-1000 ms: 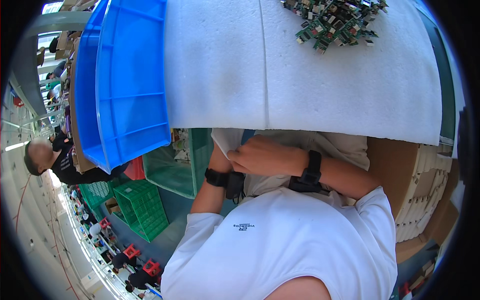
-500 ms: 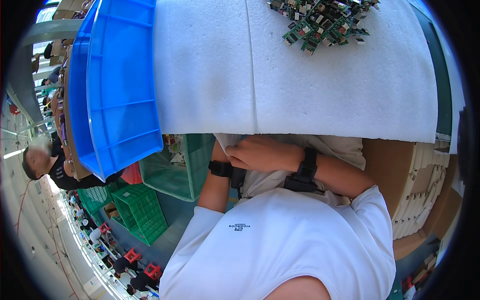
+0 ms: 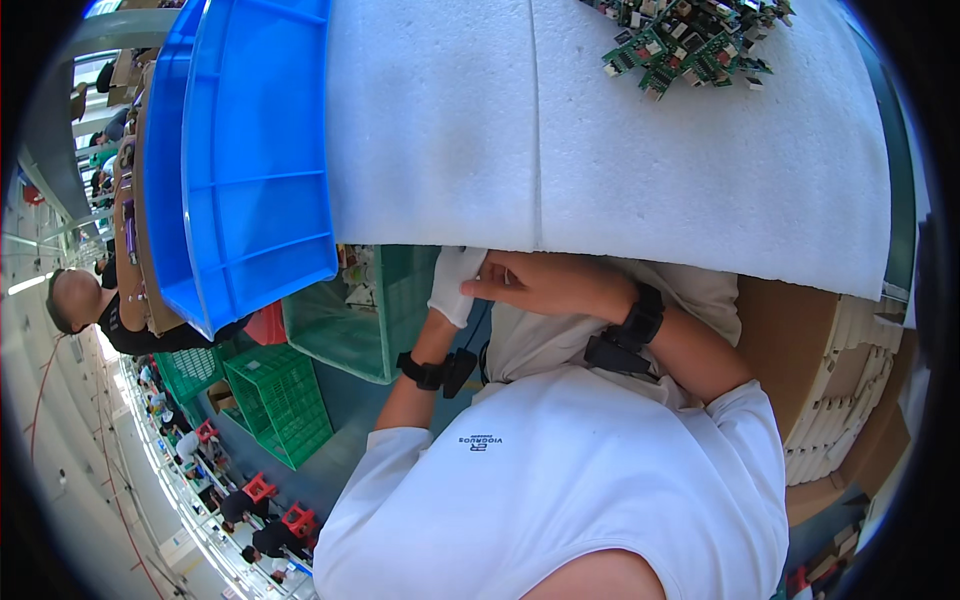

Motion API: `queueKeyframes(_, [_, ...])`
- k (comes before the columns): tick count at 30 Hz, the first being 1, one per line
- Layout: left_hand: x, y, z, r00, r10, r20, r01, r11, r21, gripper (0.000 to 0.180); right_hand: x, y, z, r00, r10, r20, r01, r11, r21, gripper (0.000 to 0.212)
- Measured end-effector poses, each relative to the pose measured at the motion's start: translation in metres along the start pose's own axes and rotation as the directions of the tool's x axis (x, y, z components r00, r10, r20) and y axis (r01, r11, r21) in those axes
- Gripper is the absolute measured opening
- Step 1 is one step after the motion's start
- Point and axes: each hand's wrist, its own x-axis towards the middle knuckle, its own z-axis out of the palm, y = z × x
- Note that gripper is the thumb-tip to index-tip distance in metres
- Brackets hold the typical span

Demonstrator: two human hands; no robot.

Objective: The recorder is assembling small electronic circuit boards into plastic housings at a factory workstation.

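Observation:
My left hand (image 3: 459, 284) wears a white glove that reaches to the wrist. Its fingers are hidden under the near edge of the white foam sheet (image 3: 430, 150). My right hand (image 3: 560, 284) is bare and reaches across to the left one. The right fingers are bent and pressed against the side of the white glove (image 3: 455, 295). Both hands are low, in front of my lap, just below the sheet's edge. Black bands with small boxes sit on my left wrist (image 3: 425, 371) and my right wrist (image 3: 640, 318).
Small green circuit boards (image 3: 690, 45) lie piled on the foam at the far right. A blue plastic bin (image 3: 255, 150) stands at the left. Below it are a lined green crate (image 3: 345, 335) and another green crate (image 3: 285, 410). An open cardboard box (image 3: 785, 370) stands at the right.
The glove now shows covering my left hand to the wrist. My left forearm and its band have moved lower and left, away from the right hand. The whole view has shifted slightly.

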Motion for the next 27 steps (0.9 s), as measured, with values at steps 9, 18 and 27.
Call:
queueKeyframes(9, [-0.037, 0.041, 0.006, 0.988, 0.12, -0.095, -0.092, 0.961, 0.26, 0.035, 0.005, 0.008, 0.013, 0.979, 0.046, 0.2, -0.129, 0.896, 0.426, 0.053])
queueKeyframes(18, [-0.047, 0.018, -0.028, 0.983, 0.055, 0.174, -0.072, 0.993, 0.097, 0.017, 0.004, -0.007, 0.016, 0.989, 0.142, 0.034, -0.145, 0.934, 0.327, 0.049])
queueKeyframes(27, [-0.006, -0.023, -0.021, 0.997, 0.071, 0.002, -0.067, 0.937, 0.342, 0.041, -0.001, 0.033, 0.027, 0.972, -0.125, -0.2, 0.168, 0.962, 0.215, 0.042])
